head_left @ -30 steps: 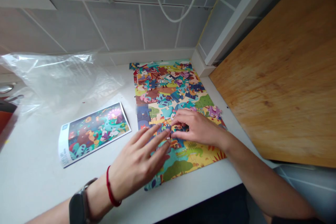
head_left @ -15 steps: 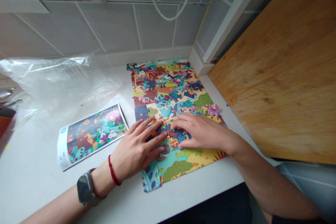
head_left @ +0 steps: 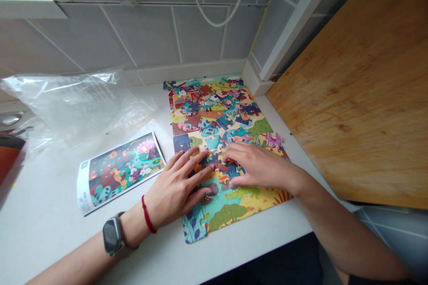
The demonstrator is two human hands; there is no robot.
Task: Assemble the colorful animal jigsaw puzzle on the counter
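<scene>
A colourful jigsaw puzzle (head_left: pixel 227 213) lies on the white table, its near part joined and loose pieces scattered over its far part. My left hand (head_left: pixel 177 187) rests palm down on its left side, fingers spread, holding nothing. Over the middle my right hand (head_left: pixel 257 164) is curved, thumb and fingertips around a dark blue puzzle piece (head_left: pixel 229 170) among the joined ones. The fingertips are partly hidden behind the hand. A purple piece (head_left: pixel 273 140) sticks out at the puzzle's right edge.
Left of the puzzle lies a booklet (head_left: pixel 123 171) with a printed picture. Behind it is a crumpled clear plastic bag (head_left: pixel 73 107). A wooden board (head_left: pixel 361 98) leans at the right. A tiled wall (head_left: pixel 143 35) stands behind the table, with a white cable (head_left: pixel 216 24) hanging down.
The whole view has shifted slightly. The orange and blue piece near my right fingertips sits a little closer to its neighbours. Both hands have kept nearly the same pose.
</scene>
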